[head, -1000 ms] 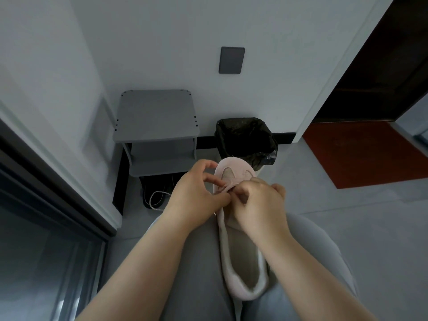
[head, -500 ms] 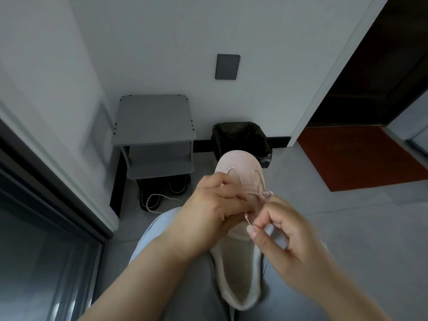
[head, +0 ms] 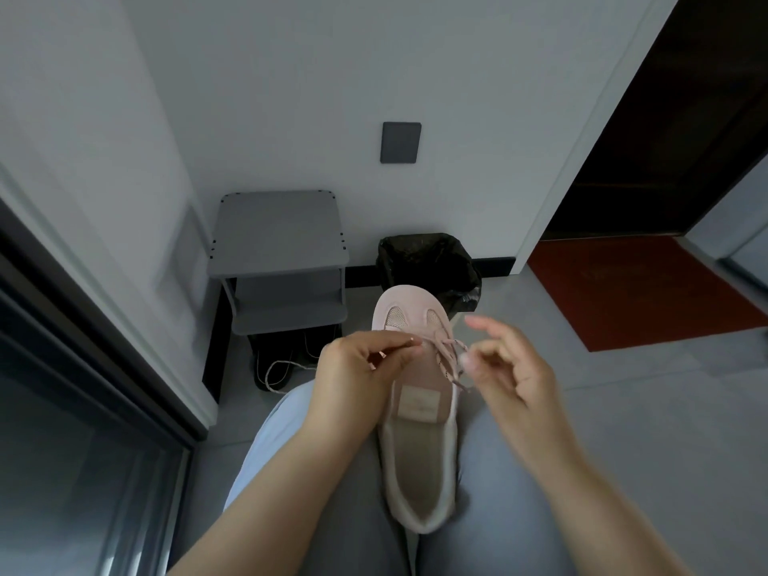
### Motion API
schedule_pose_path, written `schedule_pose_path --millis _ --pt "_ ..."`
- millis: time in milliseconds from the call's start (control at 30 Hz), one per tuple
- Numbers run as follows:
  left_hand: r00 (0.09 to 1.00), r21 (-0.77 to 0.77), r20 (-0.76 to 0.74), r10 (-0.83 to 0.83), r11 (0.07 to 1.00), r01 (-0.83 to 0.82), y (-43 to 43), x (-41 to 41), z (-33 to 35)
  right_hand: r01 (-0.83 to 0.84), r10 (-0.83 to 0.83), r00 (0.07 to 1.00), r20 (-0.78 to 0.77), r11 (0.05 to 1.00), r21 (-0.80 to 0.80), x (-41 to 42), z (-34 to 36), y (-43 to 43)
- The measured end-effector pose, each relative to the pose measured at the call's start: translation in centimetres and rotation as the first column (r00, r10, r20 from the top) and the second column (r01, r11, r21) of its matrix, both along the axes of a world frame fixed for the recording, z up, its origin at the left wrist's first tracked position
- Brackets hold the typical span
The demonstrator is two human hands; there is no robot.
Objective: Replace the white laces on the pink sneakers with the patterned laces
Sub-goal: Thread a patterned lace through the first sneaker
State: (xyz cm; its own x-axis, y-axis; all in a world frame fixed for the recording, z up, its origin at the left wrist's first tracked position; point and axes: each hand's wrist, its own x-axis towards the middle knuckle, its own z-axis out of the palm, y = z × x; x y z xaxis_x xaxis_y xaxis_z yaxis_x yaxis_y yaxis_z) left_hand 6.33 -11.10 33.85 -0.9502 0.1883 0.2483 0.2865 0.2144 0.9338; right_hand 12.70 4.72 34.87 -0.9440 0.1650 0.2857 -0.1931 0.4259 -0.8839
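Blurry fingers (head: 486,325) of right hand (head: 515,370)

I see the pink sneaker (head: 415,409) lying lengthwise on the person's lap (head: 490,513), toe pointing away. Beyond, the grey floor (head: 644,430) carries a grey shelf unit (head: 278,230), a black-lined bin (head: 428,264) and a red mat (head: 631,293).

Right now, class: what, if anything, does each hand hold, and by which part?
Left hand pinches the patterned lace near the front eyelets of the sneaker; right hand, cannot be told.
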Motion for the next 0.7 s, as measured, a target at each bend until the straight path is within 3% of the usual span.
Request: schedule_pose_path --millis 67,133,200,367,567,700 --pt "1.0 0.01 0.015 -0.002 1.0 0.001 0.3 0.0 0.3 -0.016 -0.005 0.997 0.081 0.965 0.261 -0.2 -0.2 0.1" --pt "1.0 0.008 0.003 -0.001 1.0 0.001 0.4 0.0 0.5 0.003 -0.06 0.993 0.098 0.867 0.498 -0.2 -0.8 -0.2" --pt "1.0 -0.015 -0.019 -0.018 1.0 0.018 0.5 0.0 0.3 0.108 -0.139 0.99 0.009 0.812 0.574 -0.2 -1.2 -0.7" --pt "0.995 -0.001 -0.059 -0.076 0.997 0.076 0.5 0.0 0.3 0.239 -0.16 0.968 -0.195 0.826 0.51 -0.4 -0.4 -1.0" --pt "0.992 0.199 -0.009 -0.127 0.972 0.126 0.2 -0.4 1.4 0.088 -0.054 0.992 -0.114 0.943 0.322 -1.7 2.1 -1.2" --pt "0.99 0.175 -0.032 -0.135 0.975 0.139 0.0 -0.6 1.9 0.066 -0.031 0.988 -0.149 0.969 0.239 -2.0 4.5 -1.4"
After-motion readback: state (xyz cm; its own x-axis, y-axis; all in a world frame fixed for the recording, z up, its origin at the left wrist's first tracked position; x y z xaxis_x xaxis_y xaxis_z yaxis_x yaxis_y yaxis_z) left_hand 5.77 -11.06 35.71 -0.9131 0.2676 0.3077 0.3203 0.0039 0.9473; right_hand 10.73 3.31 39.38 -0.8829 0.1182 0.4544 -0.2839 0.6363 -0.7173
